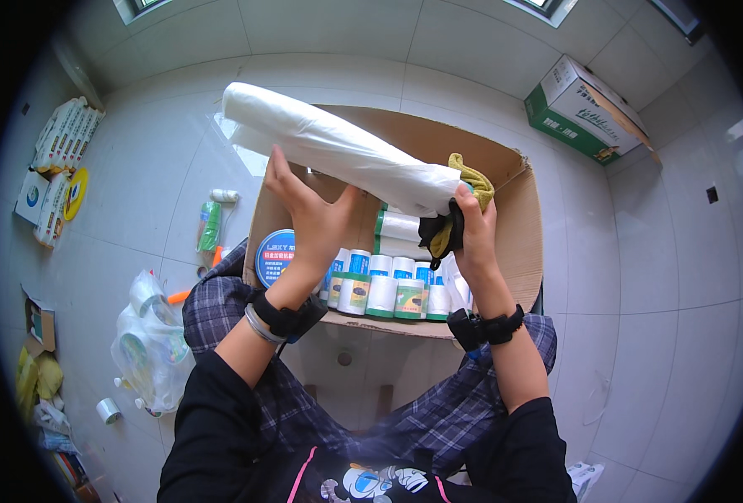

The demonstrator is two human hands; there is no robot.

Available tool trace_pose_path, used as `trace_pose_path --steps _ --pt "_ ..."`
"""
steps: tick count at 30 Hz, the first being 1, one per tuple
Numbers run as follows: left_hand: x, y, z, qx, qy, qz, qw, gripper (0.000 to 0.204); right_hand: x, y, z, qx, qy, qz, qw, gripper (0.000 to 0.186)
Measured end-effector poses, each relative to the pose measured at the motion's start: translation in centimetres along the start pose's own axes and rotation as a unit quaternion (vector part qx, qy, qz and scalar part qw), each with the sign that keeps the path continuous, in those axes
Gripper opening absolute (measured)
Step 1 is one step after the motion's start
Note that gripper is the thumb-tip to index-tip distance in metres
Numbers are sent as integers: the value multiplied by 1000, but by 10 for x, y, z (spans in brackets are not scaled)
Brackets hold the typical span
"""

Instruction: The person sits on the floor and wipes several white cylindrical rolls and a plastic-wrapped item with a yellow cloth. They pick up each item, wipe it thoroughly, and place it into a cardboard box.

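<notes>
Hands hold a long white plastic-wrapped roll (pixel 338 151) above the open cardboard box (pixel 518 243). Left hand (pixel 313 214) cups its middle from below; right hand (pixel 472 226) grips the right end with a yellow-black cloth (pixel 459 205). Small rolls (pixel 388 289) line the box's near side.

Two hands raised: left hand (pixel 308 214), right hand (pixel 474 226). One long white plastic-wrapped roll (pixel 338 151) between them. One yellow-and-black cloth (pixel 455 214) at the right end. One open cardboard box (pixel 518 243) below. Inside, one round blue tin (pixel 272 256) and a front row of about seven small white rolls (pixel 381 293), with at least two more behind; exact count hidden by the hands. One green-and-white carton (pixel 585 109) on the floor, upper right. One clear plastic bag (pixel 149 348) lower left. One lone tape roll (pixel 108 410) near it. One green bottle (pixel 209 226). Two black wristbands (pixel 487 327).
</notes>
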State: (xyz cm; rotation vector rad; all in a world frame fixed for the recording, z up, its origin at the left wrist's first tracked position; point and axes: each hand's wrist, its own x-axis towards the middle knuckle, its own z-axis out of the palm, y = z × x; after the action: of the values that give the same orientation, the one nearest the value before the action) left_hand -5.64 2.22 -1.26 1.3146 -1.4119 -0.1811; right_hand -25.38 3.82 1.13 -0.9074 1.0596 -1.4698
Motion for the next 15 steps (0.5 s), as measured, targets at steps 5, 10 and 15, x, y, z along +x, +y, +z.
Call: trace_pose_path --steps 5,10,15 --pt "8 -14 -3 -399 -196 -309 841 75 1 10 -4 21 12 -2 1000 47" --pt "-1 1 1 -570 -331 -333 674 52 -6 18 7 -117 -55 -123 984 54" --pt "-1 8 0 -549 -201 -396 708 59 -11 21 10 -187 -142 -129 963 53"
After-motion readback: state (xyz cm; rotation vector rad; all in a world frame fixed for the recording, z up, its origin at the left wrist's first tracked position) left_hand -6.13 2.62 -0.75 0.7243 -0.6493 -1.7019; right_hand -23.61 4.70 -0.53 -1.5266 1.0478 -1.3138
